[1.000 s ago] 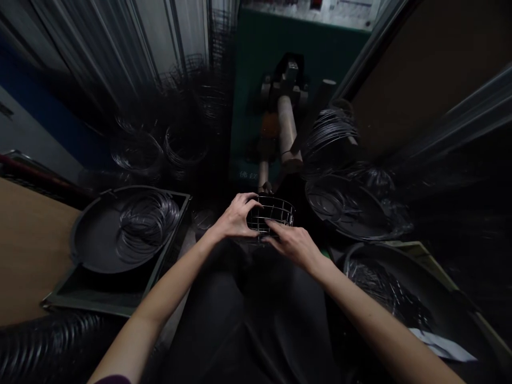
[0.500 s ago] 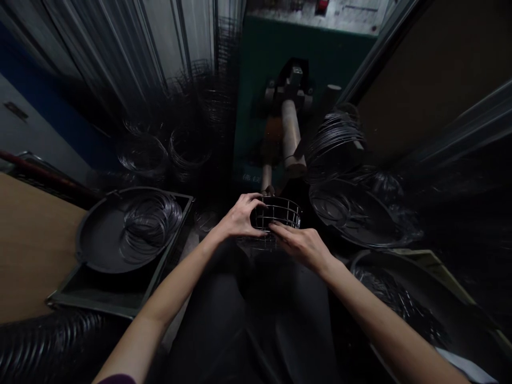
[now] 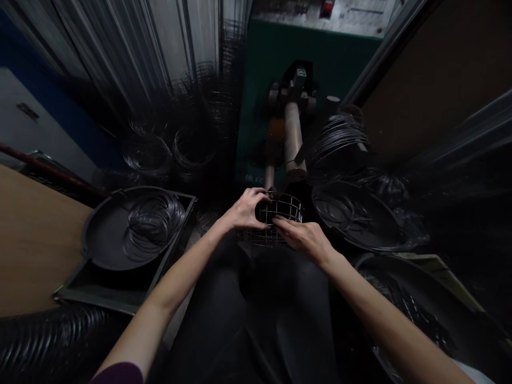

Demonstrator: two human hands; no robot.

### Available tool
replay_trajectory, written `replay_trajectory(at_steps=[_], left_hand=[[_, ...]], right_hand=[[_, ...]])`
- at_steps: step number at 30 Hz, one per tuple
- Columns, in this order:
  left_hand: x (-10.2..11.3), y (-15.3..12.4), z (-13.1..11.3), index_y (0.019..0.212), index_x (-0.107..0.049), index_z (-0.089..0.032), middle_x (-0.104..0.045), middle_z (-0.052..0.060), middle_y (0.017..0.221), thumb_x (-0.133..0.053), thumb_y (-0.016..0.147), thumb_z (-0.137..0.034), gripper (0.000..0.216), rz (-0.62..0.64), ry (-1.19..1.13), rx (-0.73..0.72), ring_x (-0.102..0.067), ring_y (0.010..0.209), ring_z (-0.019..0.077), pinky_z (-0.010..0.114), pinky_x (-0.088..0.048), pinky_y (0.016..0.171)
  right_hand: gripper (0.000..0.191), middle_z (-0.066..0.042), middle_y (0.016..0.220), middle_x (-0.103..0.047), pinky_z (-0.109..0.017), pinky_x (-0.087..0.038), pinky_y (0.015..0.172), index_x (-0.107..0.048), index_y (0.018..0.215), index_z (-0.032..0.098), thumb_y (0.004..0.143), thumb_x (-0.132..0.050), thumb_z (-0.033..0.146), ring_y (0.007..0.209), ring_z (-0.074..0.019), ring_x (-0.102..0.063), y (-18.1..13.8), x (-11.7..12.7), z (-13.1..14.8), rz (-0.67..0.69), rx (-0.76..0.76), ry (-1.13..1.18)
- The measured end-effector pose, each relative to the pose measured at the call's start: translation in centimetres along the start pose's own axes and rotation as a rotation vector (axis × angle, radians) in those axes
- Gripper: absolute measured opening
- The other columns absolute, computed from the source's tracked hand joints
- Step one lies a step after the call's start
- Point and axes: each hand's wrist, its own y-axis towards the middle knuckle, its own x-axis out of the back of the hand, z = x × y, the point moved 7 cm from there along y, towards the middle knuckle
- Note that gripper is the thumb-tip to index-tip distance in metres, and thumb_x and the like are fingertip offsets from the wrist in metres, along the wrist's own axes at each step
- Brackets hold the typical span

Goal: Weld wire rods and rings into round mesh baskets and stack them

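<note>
A round wire basket (image 3: 285,205), made of crossed metal wires, sits in front of me at the lower electrode of a green machine (image 3: 256,69). My left hand (image 3: 248,209) grips its left side, with the thumb and fingers curved around the wires. At the near side, the fingers of my right hand (image 3: 304,237) press together on the basket's wires; whether they also pinch a loose piece is too dark to tell. Above the basket, the machine's thick upper cylinder (image 3: 294,133) points down toward me.
On the left, a dark round pan (image 3: 104,234) holds wire rings (image 3: 154,226) on a crate. Another pan (image 3: 372,234) with rings stands at the right, and a bin of short wire pieces (image 3: 412,309) lies nearer. Coiled wire (image 3: 340,138) sits beside the machine.
The basket has shifted and turned slightly in my hands, which both keep hold of it. The whole view has moved a little to the right.
</note>
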Motion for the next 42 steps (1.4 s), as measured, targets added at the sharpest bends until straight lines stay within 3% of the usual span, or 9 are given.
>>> replay_trajectory(at_steps=[12, 16, 22, 42], left_hand=[[0.2, 1.1, 0.7, 0.108, -0.057, -0.016, -0.047, 0.013, 0.125, -0.085, 0.055, -0.036, 0.063, 0.013, -0.010, -0.001, -0.044, 0.120, 0.0295, 0.045, -0.040, 0.105], [0.3, 1.3, 0.8, 0.107, -0.057, -0.017, -0.049, 0.011, 0.120, -0.084, 0.054, -0.038, 0.063, 0.043, 0.017, 0.027, -0.047, 0.115, 0.0294, 0.046, -0.041, 0.102], [0.8, 2.7, 1.3, 0.105, -0.056, -0.017, -0.051, 0.010, 0.118, -0.085, 0.052, -0.038, 0.064, 0.027, 0.056, 0.058, -0.048, 0.114, 0.0291, 0.045, -0.041, 0.102], [1.7, 6.6, 4.2, 0.113, -0.057, -0.017, -0.054, 0.010, 0.118, -0.081, 0.056, -0.043, 0.068, 0.013, 0.011, 0.128, -0.048, 0.115, 0.0293, 0.045, -0.039, 0.103]], right_hand=[[0.027, -0.003, 0.108, -0.070, -0.020, -0.046, 0.051, -0.064, 0.115, 0.022, 0.093, -0.048, 0.026, 0.073, -0.0131, -0.069, 0.7, -0.4, -1.0, -0.004, -0.034, -0.004], [0.029, -0.004, 0.107, -0.070, -0.019, -0.047, 0.058, -0.063, 0.118, 0.023, 0.095, -0.046, 0.026, 0.080, -0.0129, -0.068, -0.3, -0.3, -1.2, -0.040, -0.138, 0.059], [0.021, -0.006, 0.089, -0.063, -0.020, -0.041, 0.055, -0.067, 0.091, 0.019, 0.093, -0.049, 0.030, 0.067, -0.0109, -0.058, -0.4, -0.2, -2.9, -0.138, -0.342, 0.090], [0.024, -0.006, 0.083, -0.059, -0.026, -0.044, 0.062, -0.068, 0.090, 0.019, 0.089, -0.051, 0.036, 0.069, -0.0155, -0.056, 3.2, -1.4, -7.7, -0.215, -0.498, 0.300]])
